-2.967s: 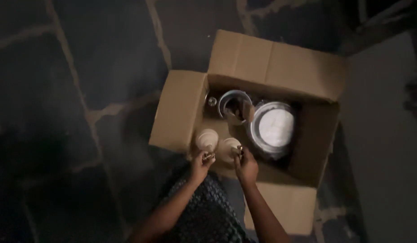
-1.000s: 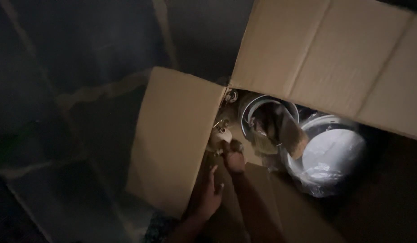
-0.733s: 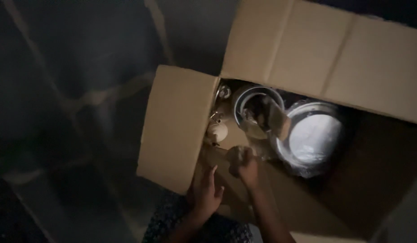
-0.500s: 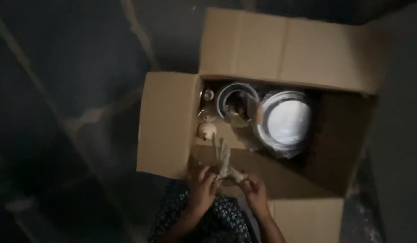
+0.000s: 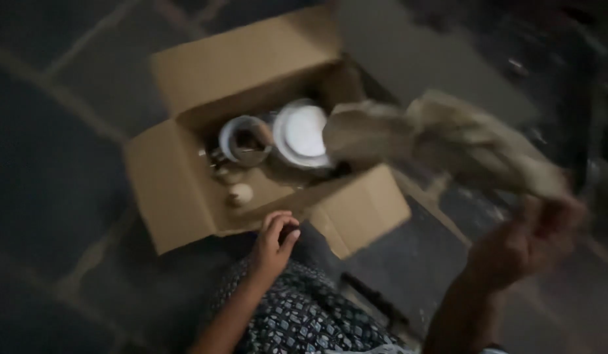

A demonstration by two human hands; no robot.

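Lifting my right hand high off to my right, I pinch the lower end of a crumpled sheet of brown packing paper, fingers closed on it; the picture is blurred there, so the exact hold is hard to read. The paper hangs in the air, reaching from my hand back over the right side of the open cardboard box. My left hand rests low, forearm angled up from my patterned clothing, fingers loosely curled and empty, just beside the box's near wall. Inside the box sit a metal pot, a white plate and a small pale round thing.
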